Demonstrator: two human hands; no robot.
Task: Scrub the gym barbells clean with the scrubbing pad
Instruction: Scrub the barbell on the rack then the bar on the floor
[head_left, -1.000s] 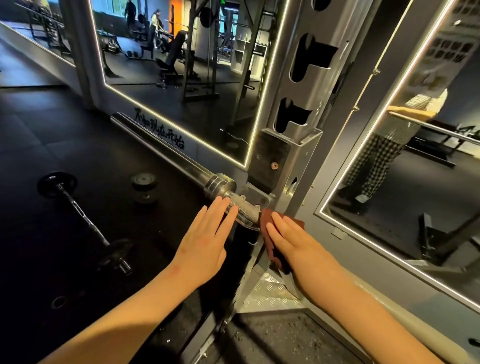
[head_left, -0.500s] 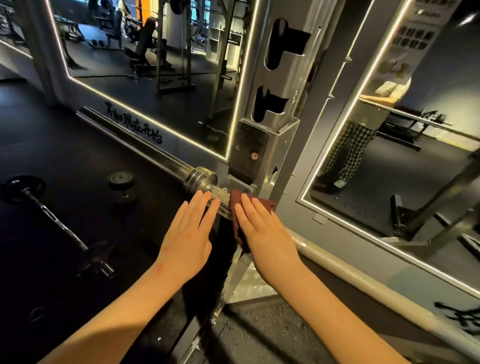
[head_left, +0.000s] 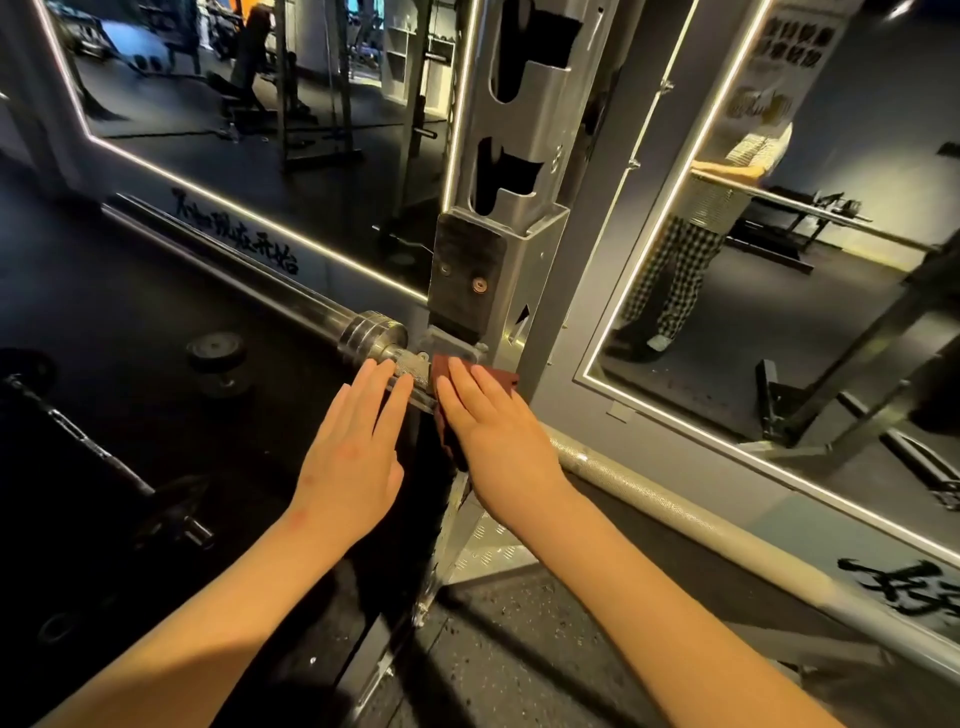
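Note:
A long steel barbell (head_left: 675, 512) rests across a rack hook, its sleeve (head_left: 291, 306) running off to the upper left and its knurled shaft to the lower right. A dark red scrubbing pad (head_left: 501, 376) lies on the shaft right at the rack post. My right hand (head_left: 493, 431) lies flat over the pad, fingers together, pressing it onto the bar. My left hand (head_left: 358, 447) rests flat on the bar just left of it, fingers extended, holding nothing.
The silver rack upright (head_left: 519, 171) with cut-out slots rises right behind the hands. Mirrors (head_left: 291, 109) with lit edges line the wall. A second, smaller barbell (head_left: 98, 452) and a dumbbell (head_left: 215, 353) lie on the black floor at left.
The view has shifted right and closer along the bar. My right hand has slid the pad a little left toward the rack hook; the left hand stays flat beside it.

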